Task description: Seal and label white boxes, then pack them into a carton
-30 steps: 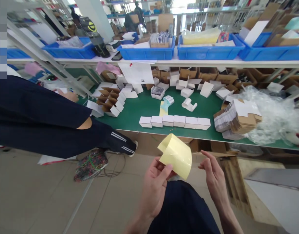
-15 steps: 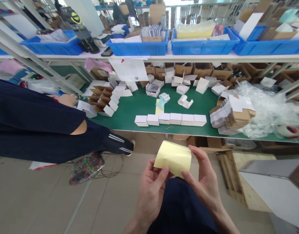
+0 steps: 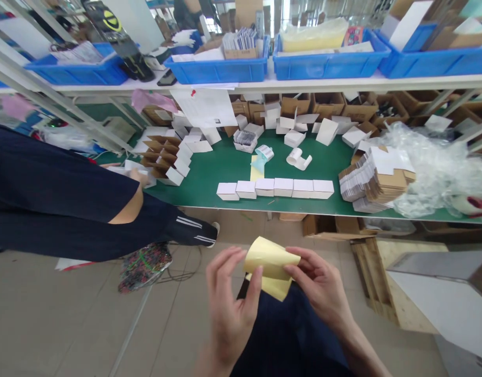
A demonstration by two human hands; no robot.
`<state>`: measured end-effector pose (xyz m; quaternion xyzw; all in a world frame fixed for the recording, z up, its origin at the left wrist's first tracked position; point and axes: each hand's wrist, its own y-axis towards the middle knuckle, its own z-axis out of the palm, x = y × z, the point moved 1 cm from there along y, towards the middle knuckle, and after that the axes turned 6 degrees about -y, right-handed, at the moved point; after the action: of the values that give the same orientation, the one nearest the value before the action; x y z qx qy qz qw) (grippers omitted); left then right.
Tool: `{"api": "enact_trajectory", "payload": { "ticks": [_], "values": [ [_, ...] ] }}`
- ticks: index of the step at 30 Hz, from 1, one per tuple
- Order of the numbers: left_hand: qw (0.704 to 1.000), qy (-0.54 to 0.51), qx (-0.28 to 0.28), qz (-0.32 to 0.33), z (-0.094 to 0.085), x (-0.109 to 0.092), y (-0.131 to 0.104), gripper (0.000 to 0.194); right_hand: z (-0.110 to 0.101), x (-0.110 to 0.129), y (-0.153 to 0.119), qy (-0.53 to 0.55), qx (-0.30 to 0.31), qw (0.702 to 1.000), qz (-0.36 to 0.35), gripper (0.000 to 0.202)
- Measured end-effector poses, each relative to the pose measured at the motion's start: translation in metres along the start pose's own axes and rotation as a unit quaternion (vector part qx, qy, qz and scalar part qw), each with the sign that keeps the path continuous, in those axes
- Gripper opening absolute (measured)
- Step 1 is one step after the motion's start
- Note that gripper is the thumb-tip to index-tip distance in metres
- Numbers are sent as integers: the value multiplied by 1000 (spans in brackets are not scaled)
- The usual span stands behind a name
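A curled sheet of yellow paper (image 3: pixel 270 259) is held up in front of my lap, its lower part folded back underneath. My right hand (image 3: pixel 321 285) pinches its right edge between thumb and fingers. At the left edge, my left hand (image 3: pixel 231 303) has its fingers spread and apart, with the thumb close against the paper; whether it touches is unclear. Beyond my hands, a row of small white boxes (image 3: pixel 274 187) lines the front of the green table (image 3: pixel 209 170). Another yellow piece of paper (image 3: pixel 257 170) lies behind that row.
A co-worker's arm (image 3: pixel 126 209) reaches to the table at left, near a divided carton (image 3: pixel 162 157). Flattened boxes (image 3: pixel 376 175) and clear plastic wrap (image 3: pixel 417 167) pile up at right. Blue bins (image 3: pixel 225 72) stand on the shelf above. A wooden pallet (image 3: pixel 401 298) is low right.
My left hand's fingers have come off the yellow paper and spread. The paper has curled more, with its lower part folding down. The co-worker's hand has moved right, to a white box.
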<state>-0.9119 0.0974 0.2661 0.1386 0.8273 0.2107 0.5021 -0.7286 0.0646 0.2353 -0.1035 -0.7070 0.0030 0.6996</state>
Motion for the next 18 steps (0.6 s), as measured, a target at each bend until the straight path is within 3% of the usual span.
{"api": "enact_trajectory", "payload": {
  "ticks": [1,3,6,11,14,18],
  "values": [
    [995,49,58,65,-1,-2,3,47,-1,0,0,-29,7,999,-14,33],
    [975,84,162,125,1,-6,9,42,-3,0,0,-106,-2,992,-63,27],
    [967,51,232,92,5,-9,13,33,-4,2,-1,-207,-34,967,-145,20],
    [961,-30,274,-5,7,-5,8,25,-3,3,-5,-268,-23,946,-180,21],
    [965,-16,261,4,5,-2,6,18,-4,1,-5,-259,-17,954,-147,24],
    [970,-10,244,4,3,0,8,16,-5,-1,-3,-241,-34,963,-119,7]
  ]
}}
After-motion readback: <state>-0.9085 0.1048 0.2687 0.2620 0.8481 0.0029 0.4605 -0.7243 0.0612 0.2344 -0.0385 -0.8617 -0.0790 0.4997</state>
